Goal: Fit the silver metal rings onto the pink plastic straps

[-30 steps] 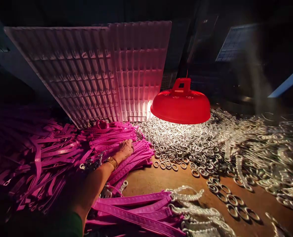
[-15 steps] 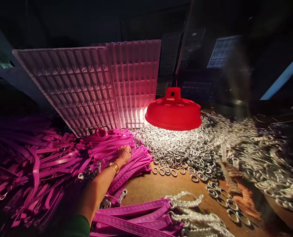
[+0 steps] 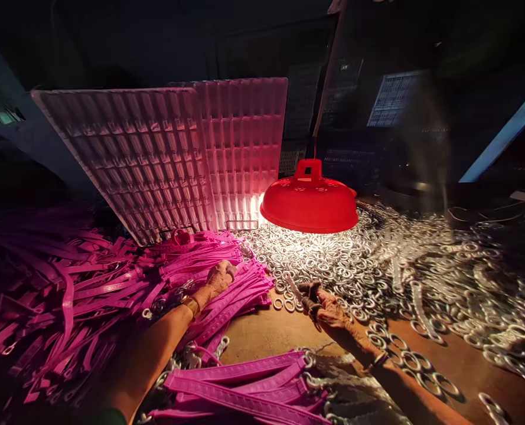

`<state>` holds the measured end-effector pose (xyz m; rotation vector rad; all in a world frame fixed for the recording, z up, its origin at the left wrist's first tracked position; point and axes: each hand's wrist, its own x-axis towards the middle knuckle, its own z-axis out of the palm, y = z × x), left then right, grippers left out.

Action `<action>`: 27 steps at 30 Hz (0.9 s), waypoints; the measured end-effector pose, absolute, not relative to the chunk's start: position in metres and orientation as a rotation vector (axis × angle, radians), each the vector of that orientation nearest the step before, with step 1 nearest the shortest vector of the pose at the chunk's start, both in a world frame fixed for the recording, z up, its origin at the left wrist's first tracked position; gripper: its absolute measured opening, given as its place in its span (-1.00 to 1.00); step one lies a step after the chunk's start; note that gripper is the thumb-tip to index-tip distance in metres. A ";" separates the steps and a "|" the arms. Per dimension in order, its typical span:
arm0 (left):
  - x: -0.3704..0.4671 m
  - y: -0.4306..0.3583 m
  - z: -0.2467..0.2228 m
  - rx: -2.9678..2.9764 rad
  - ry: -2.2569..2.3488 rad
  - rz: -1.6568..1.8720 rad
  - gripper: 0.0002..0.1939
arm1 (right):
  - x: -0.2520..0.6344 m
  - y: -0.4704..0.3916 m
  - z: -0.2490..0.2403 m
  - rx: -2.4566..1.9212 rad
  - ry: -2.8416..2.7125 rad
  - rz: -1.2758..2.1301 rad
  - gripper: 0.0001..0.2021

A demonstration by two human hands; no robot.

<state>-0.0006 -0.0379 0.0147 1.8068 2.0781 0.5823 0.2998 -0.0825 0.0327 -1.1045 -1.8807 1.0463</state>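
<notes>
My left hand, with a gold watch on its wrist, rests on a bundle of flat pink straps. Its fingers curl round strap ends in the bundle, though the fingertips are hidden. Across the bare wood, my right hand is closed, with dark wraps on its fingers. A short pale metal chain sticks out from its fingertips, over the edge of a heap of silver rings. Closer to me lie more pink straps, with pale chains joined to their right ends.
A red lamp hangs low over the rings. Behind the straps, ribbed plastic trays stand upright. Loose pink straps spread across the left side. Several loose rings lie on the wooden table beside my right forearm.
My right hand, blurred at the far right before, has moved left to the ring heap's front edge and now pinches a chain. My left hand stays nearly in place on the straps.
</notes>
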 end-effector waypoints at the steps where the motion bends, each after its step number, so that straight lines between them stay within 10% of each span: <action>1: -0.001 -0.034 0.013 1.791 2.086 0.561 -0.92 | 0.301 -0.080 0.025 -1.169 -1.806 1.107 -0.71; 6: 0.009 -0.005 0.016 1.749 2.107 0.423 -0.71 | 0.313 -0.070 0.004 -1.311 -1.634 1.202 -0.60; 15: 0.034 0.021 0.016 1.696 2.114 0.420 -0.90 | 0.317 -0.065 -0.007 -1.249 -1.594 1.397 -0.55; 27: 0.079 -0.119 0.018 1.202 1.196 0.886 -0.55 | 0.272 -0.093 0.024 -0.910 -1.684 1.695 -0.66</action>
